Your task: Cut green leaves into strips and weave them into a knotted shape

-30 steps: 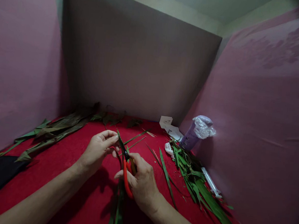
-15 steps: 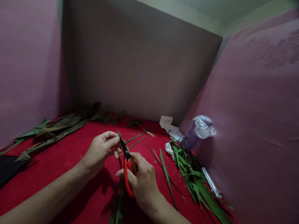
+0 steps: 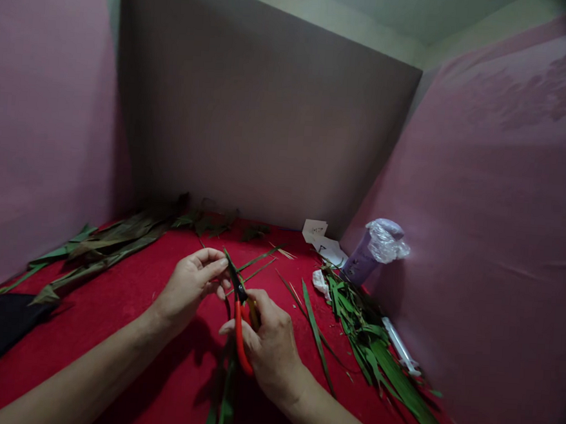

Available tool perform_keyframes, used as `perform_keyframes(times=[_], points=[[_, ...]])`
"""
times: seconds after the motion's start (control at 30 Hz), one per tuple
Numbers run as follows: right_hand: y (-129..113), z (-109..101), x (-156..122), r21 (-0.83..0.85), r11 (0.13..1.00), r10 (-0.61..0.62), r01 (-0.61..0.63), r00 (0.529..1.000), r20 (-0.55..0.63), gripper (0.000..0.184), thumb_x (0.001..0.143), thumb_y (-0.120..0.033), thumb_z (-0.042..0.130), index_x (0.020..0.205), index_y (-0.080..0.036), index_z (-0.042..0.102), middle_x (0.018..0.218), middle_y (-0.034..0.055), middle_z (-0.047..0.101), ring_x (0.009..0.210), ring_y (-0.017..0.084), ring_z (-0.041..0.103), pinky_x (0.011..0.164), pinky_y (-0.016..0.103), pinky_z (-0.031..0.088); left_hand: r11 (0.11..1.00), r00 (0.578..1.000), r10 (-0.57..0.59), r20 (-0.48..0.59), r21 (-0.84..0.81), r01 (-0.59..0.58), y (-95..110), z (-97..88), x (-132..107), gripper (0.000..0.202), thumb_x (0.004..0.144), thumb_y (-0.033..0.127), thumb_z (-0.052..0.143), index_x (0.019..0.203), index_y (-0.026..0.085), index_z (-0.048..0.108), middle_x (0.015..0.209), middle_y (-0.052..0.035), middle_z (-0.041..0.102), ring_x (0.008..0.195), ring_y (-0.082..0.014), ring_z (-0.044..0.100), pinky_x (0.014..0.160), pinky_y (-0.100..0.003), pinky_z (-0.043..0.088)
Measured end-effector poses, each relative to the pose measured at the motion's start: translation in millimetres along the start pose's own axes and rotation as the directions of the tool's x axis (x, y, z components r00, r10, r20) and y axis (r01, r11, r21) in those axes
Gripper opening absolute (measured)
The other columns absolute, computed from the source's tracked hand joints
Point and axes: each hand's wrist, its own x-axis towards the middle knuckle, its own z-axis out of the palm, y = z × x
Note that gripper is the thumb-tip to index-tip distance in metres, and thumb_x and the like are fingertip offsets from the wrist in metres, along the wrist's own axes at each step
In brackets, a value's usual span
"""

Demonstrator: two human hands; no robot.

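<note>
My right hand (image 3: pixel 269 334) grips a pair of scissors (image 3: pixel 241 338) with red handles and dark blades, which point up and to the left. At the blade tips, my left hand (image 3: pixel 195 280) pinches the end of a narrow green leaf strip (image 3: pixel 226 253) between thumb and forefinger. How much of that strip sits between the blades cannot be made out. Below the scissors, long green leaf blades (image 3: pixel 225 402) run toward the front edge of the view. Thin leaf strips (image 3: pixel 260 259) lie on the red cloth just beyond my hands.
Red cloth (image 3: pixel 136 298) covers the surface. Large leaves (image 3: pixel 111 239) lie at left near a black flat item (image 3: pixel 1 328). At right are a leaf pile (image 3: pixel 366 337), a clear plastic tube (image 3: pixel 400 345), white papers (image 3: pixel 326 246) and a purple container (image 3: pixel 360 259) with crumpled plastic (image 3: pixel 387 240).
</note>
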Motion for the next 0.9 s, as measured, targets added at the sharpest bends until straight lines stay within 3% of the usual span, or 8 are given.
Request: perform_keyframes(times=[0.4, 0.63, 0.7, 0.8, 0.9], points=[[4, 3, -1, 0.137, 0.990, 0.005, -0.012, 0.999, 0.052, 0.025, 0.079, -0.007, 0.052, 0.099, -0.020, 0.050, 0.076, -0.0001, 0.070, 0.074, 0.016, 0.064, 0.068, 0.023, 0.043, 1.000, 1.000, -0.027, 0.000, -0.004, 0.027, -1, -0.4, 1, 0.011, 0.071, 0.020, 0.062, 0.069, 0.014, 0.053, 0.057, 0.0013, 0.058, 0.048, -0.0095, 0.055, 0.040, -0.018, 0.044], [8, 4, 2, 0.148, 0.989, 0.020, -0.025, 0.999, 0.035, 0.019, 0.081, -0.013, 0.055, 0.098, -0.021, 0.051, 0.075, -0.0014, 0.069, 0.069, 0.014, 0.064, 0.062, 0.020, 0.042, 0.999, 0.999, -0.045, 0.021, 0.009, 0.045, -3, -1.8, 2, 0.011, 0.071, 0.021, 0.062, 0.070, 0.014, 0.053, 0.057, 0.0013, 0.059, 0.048, -0.0093, 0.056, 0.041, -0.018, 0.044], [12, -1, 6, 0.078, 0.996, 0.036, -0.035, 0.999, -0.001, 0.017, 0.081, -0.014, 0.055, 0.097, -0.020, 0.051, 0.073, -0.0013, 0.068, 0.067, 0.014, 0.064, 0.060, 0.020, 0.041, 0.999, 0.999, -0.045, 0.008, 0.017, 0.045, -3, -2.3, 2, 0.012, 0.070, 0.021, 0.063, 0.069, 0.014, 0.053, 0.056, 0.0016, 0.059, 0.048, -0.0097, 0.056, 0.040, -0.018, 0.044], [22, -13, 16, -0.190, 0.977, 0.090, -0.101, 0.994, -0.065, 0.017, 0.082, -0.020, 0.056, 0.098, -0.019, 0.052, 0.077, 0.0027, 0.068, 0.073, 0.018, 0.064, 0.062, 0.023, 0.040, 0.998, 0.999, -0.044, -0.026, 0.032, 0.045, -3, -3.8, 4, 0.013, 0.068, 0.021, 0.064, 0.067, 0.014, 0.054, 0.056, 0.0016, 0.058, 0.047, -0.0102, 0.055, 0.038, -0.018, 0.043], [34, -22, 24, -0.511, 0.834, 0.193, -0.209, 0.978, -0.085, 0.023, 0.082, -0.028, 0.055, 0.101, -0.017, 0.052, 0.083, 0.0083, 0.067, 0.078, 0.023, 0.063, 0.062, 0.026, 0.038, 0.998, 0.997, -0.052, -0.049, 0.038, 0.054, -3, -5.9, 6, 0.013, 0.067, 0.022, 0.064, 0.068, 0.014, 0.054, 0.056, 0.0012, 0.059, 0.047, -0.0101, 0.055, 0.037, -0.018, 0.042]])
